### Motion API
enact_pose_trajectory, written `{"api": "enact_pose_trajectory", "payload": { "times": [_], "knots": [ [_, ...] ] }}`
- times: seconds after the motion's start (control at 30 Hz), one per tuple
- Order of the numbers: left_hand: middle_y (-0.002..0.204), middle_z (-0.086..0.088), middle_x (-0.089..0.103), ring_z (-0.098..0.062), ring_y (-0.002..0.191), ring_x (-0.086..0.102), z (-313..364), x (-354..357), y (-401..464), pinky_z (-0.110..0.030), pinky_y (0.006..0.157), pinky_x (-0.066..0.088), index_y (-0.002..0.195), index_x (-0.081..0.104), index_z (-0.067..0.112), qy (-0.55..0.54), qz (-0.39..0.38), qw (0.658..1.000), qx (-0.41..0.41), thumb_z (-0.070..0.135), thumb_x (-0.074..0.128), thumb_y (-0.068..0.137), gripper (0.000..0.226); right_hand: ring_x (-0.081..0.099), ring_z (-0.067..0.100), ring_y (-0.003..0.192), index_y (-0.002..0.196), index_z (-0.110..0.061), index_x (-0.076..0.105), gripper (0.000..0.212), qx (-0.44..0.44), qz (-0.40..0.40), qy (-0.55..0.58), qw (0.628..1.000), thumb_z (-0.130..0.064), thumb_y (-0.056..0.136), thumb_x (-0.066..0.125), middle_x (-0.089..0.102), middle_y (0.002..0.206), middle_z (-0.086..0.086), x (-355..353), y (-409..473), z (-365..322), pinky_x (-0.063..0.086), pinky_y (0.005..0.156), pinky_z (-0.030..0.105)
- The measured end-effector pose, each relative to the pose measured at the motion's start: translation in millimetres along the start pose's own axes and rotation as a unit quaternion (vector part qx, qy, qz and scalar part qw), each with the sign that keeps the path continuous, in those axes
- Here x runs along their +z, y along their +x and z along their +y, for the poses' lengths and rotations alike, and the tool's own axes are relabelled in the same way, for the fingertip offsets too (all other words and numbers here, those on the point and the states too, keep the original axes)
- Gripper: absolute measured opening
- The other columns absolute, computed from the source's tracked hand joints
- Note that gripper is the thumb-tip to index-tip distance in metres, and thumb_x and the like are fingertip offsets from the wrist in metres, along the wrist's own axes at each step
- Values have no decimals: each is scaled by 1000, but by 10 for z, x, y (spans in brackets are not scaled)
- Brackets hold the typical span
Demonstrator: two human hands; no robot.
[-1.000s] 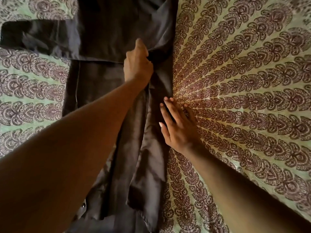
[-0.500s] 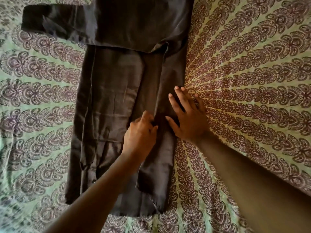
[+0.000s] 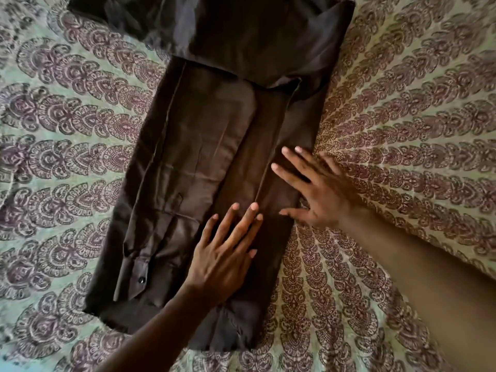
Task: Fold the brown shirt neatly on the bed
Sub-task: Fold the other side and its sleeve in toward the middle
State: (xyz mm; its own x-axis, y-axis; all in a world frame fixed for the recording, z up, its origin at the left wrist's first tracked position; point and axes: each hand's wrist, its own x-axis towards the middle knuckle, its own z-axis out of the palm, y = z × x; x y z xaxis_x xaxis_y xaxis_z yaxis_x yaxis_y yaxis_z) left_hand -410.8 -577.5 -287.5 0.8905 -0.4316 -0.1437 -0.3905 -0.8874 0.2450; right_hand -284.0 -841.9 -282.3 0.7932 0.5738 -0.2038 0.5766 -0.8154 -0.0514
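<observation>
Shirt: the brown shirt (image 3: 214, 146) lies flat on the bed (image 3: 402, 130), folded lengthwise into a long strip that runs from the top edge of the view down toward the near edge, its right side turned in over the middle.
Upper part: the wider shoulder section spreads across the top, with one sleeve (image 3: 115, 14) reaching out to the left.
Cuff: a cuff with a dark button (image 3: 141, 279) lies on the strip's lower left part.
Left hand: the left hand (image 3: 222, 253) lies palm down on the lower middle of the strip, fingers straight and slightly spread, grasping nothing.
Right hand: the right hand (image 3: 319, 191) rests flat across the strip's right edge, fingers straight and fanned over the folded-in panel, heel of the palm on the bedspread; it grips nothing.
Fold line: a long crease runs up the strip between the two hands.
Bedspread: green cloth with rows of purple-brown motifs fanning outward.
Hem: the near end looks rumpled, though blur makes this hard to judge.
</observation>
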Motion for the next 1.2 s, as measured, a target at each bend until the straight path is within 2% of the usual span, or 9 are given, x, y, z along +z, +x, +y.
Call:
{"api": "enact_pose_trajectory", "payload": {
  "times": [0.1,0.2,0.37,0.47,0.67,0.8,0.93,1.03,1.2],
  "knots": [
    [173,5,5,-22,159,12,-10,-22,22,-52,123,26,164,20,26,-5,-29,1000,6,55,45,99,75,-1,25,160,162,-44,2,88,55,-43,-6,998,-87,88,23,-9,173,-3,-132,270,381,17,122,64],
    [173,3,4,-21,160,8,-7,-43,35,-52,124,23,164,17,24,-3,-50,999,6,58,45,97,80,-2,31,160,164,-34,7,92,126,-33,-3,991,-85,89,22,-6,173,4,-205,424,435,18,121,66],
    [173,-4,6,-22,160,9,-12,-73,29,-53,123,25,163,19,14,-7,-63,998,-3,61,45,95,86,3,26,160,164,-18,18,86,31,11,28,999,-66,97,43,3,173,5,-81,58,-298,24,121,60],
    [173,-7,5,-23,160,8,-22,-68,27,-52,124,22,163,18,11,-5,-66,998,0,67,45,92,94,3,23,160,165,-26,14,78,10,-13,33,999,-64,101,37,2,174,2,42,-50,-479,19,124,55],
    [173,1,2,-26,160,7,-44,-56,36,-58,122,22,164,17,18,4,-70,997,20,75,50,83,105,3,26,160,161,-47,5,77,115,-10,15,993,-81,94,25,-2,174,-4,-80,657,461,16,120,67],
    [173,0,5,-29,160,8,-49,-102,34,-61,121,22,163,18,32,4,-79,996,34,75,53,81,99,1,31,160,163,-40,1,80,165,-7,5,986,-78,95,21,-3,174,2,-213,917,673,18,119,70],
    [173,0,3,-30,160,6,-51,-118,29,-61,120,22,164,15,32,-5,-74,997,37,75,51,83,98,3,28,160,165,-24,8,85,126,29,14,992,-72,98,32,-1,174,5,-124,598,90,23,120,63],
    [173,-1,2,-30,160,5,-74,-106,25,-59,122,18,164,13,31,-7,-66,997,42,75,48,85,97,5,23,160,165,-31,10,80,86,9,35,996,-73,99,28,0,174,1,50,289,-227,21,122,60],
    [173,-1,2,-30,160,4,-83,-74,13,-59,123,17,164,13,31,-13,-60,997,44,75,48,85,97,7,26,160,163,-42,9,77,165,28,39,985,-77,97,29,2,174,1,-33,622,201,21,119,60]
  ]
}}
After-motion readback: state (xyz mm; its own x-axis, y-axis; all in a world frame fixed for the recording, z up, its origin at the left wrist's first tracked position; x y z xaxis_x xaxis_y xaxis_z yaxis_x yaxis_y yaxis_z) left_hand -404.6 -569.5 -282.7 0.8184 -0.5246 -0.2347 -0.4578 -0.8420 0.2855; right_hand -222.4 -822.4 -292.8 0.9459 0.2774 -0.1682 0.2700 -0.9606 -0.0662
